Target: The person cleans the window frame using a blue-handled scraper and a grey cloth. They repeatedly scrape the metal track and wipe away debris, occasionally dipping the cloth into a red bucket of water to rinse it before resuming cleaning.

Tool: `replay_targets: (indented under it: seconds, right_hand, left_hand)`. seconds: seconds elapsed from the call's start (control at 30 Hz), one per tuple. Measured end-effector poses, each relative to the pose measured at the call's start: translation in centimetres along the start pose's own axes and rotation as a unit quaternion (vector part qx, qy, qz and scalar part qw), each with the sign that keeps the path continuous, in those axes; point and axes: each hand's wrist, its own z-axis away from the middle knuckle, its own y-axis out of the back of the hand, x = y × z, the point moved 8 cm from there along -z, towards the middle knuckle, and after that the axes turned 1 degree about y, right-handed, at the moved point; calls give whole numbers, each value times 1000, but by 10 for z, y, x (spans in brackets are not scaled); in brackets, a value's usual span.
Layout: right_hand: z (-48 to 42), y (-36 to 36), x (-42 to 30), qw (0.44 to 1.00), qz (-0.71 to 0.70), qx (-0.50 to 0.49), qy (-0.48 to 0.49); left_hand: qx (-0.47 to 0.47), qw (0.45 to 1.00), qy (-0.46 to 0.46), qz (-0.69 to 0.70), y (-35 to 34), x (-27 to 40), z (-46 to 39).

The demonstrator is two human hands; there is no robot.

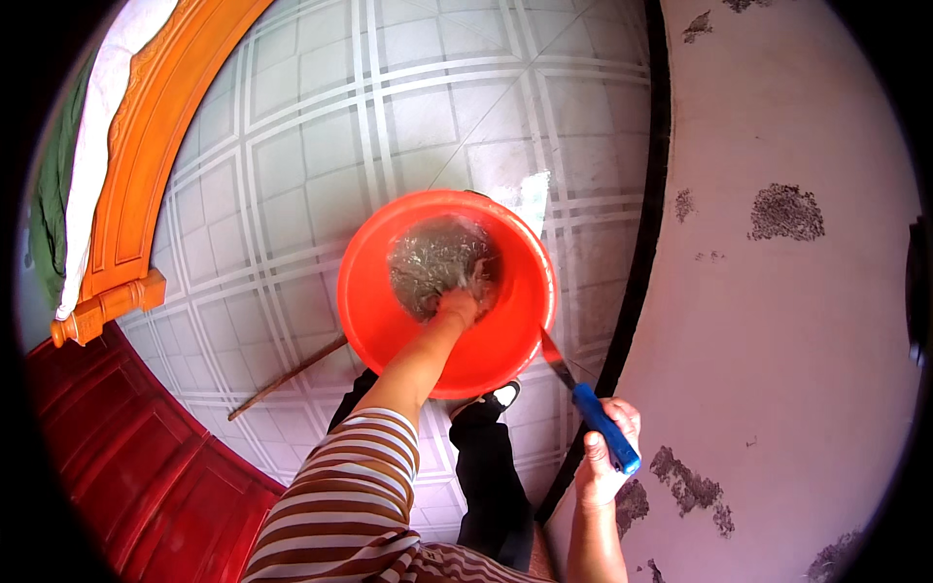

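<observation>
A red plastic bucket [510,342] stands on the floor at my feet. Murky, glistening grey liquid [426,251] covers its bottom. My left hand [458,304] reaches down into the bucket with its fingers in the liquid, so whether it grips anything is hidden. To the right, outside the bucket, my right hand [611,444] is closed around the blue handle of a putty knife [603,426]. The knife's metal blade points up and left, its tip close to the bucket's right rim and reflecting red.
A pale wall [729,306] with dark patches and a black baseboard [654,204] rises on the right. A thin stick [288,377] lies on the tiled floor [306,175] left of the bucket. An orange wooden bed frame [146,182] and dark red panelled furniture [138,452] border the left.
</observation>
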Motion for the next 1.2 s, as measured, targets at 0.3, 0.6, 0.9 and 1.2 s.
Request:
replay_targets:
  seconds: [0.3,0.6,0.9,1.2]
  right_hand:
    - [35,41,-55,997,-61,50,-9]
    - [18,-13,10,903,-297,205,-234]
    - [5,-157,93,722,-553,66,-410]
    - [-2,-150,55,845,-437,86,-297]
  left_hand:
    - [39,866,-58,496,110,-15,93]
    - [-104,493,-87,860,211,29,221]
    - [-165,303,27,938,226,60,295]
    - [-238,397,95,881,192,69,284]
